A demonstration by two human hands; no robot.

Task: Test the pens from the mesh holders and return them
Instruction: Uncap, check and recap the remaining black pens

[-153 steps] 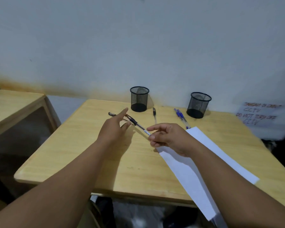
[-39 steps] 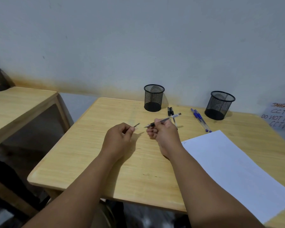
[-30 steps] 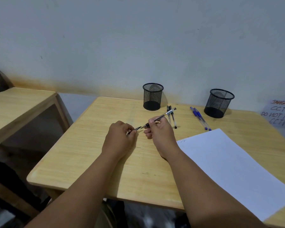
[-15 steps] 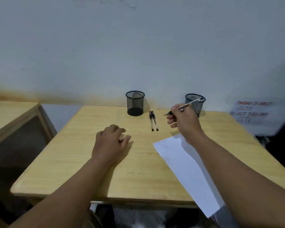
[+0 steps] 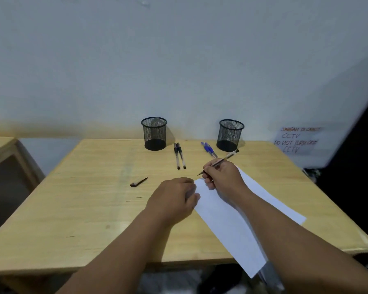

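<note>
The right hand (image 5: 222,177) pinches a pen (image 5: 220,162) with its tip at the far corner of the white paper (image 5: 227,217), while the left hand (image 5: 172,200) rests on the table (image 5: 83,209) with loosely curled fingers touching the paper's left edge. At 12 o'clock stand two mesh holders (image 5: 154,133) (image 5: 230,135), both looking empty; between them lie two black pens (image 5: 180,155) and two blue pens (image 5: 208,149), and a black cap (image 5: 138,182) lies at 10 o'clock from the left hand.

I count two mesh holders (image 5: 154,133) (image 5: 230,135), five pens: two black (image 5: 180,155), two blue (image 5: 208,149), one (image 5: 223,160) between my right fingers; one cap (image 5: 138,182) left of my fingers; one paper sheet (image 5: 227,219).
</note>
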